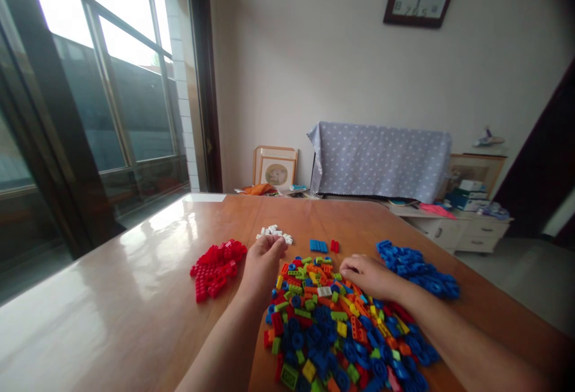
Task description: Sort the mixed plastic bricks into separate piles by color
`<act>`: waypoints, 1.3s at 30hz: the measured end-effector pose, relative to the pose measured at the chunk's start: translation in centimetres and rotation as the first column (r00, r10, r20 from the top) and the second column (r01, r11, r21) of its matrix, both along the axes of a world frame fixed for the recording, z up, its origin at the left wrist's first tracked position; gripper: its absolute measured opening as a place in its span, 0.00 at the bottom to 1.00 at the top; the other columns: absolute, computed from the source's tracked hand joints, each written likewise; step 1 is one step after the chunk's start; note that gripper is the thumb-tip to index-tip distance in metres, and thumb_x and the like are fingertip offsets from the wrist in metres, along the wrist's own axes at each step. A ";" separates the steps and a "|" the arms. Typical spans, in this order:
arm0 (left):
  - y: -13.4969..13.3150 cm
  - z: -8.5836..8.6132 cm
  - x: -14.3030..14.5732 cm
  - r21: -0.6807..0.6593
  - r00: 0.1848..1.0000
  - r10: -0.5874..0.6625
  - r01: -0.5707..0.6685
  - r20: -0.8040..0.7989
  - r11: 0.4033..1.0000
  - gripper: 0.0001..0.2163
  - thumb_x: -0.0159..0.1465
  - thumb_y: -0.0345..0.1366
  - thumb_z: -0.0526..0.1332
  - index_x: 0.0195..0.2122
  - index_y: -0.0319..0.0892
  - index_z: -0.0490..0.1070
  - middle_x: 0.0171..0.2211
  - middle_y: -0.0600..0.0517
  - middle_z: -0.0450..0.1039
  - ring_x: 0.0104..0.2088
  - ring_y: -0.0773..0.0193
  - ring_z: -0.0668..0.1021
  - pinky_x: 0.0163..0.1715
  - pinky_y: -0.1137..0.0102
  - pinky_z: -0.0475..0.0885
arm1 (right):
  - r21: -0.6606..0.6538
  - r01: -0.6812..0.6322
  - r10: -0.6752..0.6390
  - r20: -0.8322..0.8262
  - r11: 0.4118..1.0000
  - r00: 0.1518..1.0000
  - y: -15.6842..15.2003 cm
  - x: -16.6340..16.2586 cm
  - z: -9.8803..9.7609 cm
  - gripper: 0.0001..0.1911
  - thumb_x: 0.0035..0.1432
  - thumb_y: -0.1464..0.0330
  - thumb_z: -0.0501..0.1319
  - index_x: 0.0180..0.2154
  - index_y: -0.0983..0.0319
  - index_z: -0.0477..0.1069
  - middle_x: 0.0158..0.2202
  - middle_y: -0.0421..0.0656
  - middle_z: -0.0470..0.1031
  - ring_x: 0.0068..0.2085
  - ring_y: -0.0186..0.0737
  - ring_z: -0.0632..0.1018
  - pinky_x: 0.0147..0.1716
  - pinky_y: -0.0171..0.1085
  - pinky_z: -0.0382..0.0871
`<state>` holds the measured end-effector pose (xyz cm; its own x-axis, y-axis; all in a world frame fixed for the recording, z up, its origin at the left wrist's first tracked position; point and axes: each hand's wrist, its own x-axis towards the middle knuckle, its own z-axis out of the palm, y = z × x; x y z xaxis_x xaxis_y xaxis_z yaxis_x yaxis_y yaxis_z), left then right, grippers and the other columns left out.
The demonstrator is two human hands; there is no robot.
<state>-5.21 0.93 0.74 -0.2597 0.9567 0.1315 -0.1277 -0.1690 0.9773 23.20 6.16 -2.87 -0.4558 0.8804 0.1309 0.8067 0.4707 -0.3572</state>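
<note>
My left hand [266, 255] is just in front of a small heap of white toy bricks [268, 230], thumb and fingers pinched together. Whatever lies between those fingertips is too small or hidden to make out. Over the far right edge of a large mixed pile of coloured toy bricks [314, 320], my right hand [366, 273] rests with its fingers curled under. Its fingertips touch or nearly touch the pile, and their grip is hidden. A light grey brick [324, 291] lies on top of the mixed pile.
Left of my left hand is a heap of red bricks [218, 269]; beyond my right hand is a blue heap [415, 269]. A row of blue bricks [318, 246] and some small red bricks [335, 246] lie behind the pile. The wooden table [148, 296] carries everything.
</note>
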 end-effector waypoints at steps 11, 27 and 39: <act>0.2 -0.3 -0.3 -0.022 1.000 0.016 -0.016 0.002 1.000 0.19 0.52 0.50 0.68 0.36 0.39 0.74 0.28 0.50 0.75 0.29 0.64 0.76 0.30 0.71 0.65 | 0.015 -0.044 0.044 0.000 0.999 0.999 3.3 -5.6 1.3 0.17 0.65 0.61 0.52 0.37 0.59 0.78 0.38 0.43 0.80 0.40 0.41 0.76 0.41 0.34 0.64; -0.1 0.4 -0.6 -0.024 0.996 0.063 -0.061 0.070 0.998 0.19 0.49 0.48 0.70 0.35 0.38 0.75 0.28 0.48 0.77 0.29 0.63 0.76 0.30 0.71 0.66 | -0.002 -0.158 0.157 0.129 0.987 0.979 -0.2 -7.2 1.8 0.20 0.68 0.61 0.48 0.42 0.58 0.77 0.42 0.46 0.79 0.46 0.45 0.75 0.47 0.38 0.61; 0.5 0.2 -1.7 -0.039 0.988 0.130 -0.127 0.083 0.991 0.19 0.52 0.47 0.67 0.38 0.38 0.74 0.33 0.45 0.79 0.31 0.62 0.77 0.32 0.70 0.67 | -0.048 -0.263 0.266 0.068 0.964 0.962 2.1 -11.6 2.3 0.16 0.68 0.64 0.51 0.41 0.59 0.77 0.40 0.45 0.80 0.44 0.44 0.75 0.45 0.37 0.63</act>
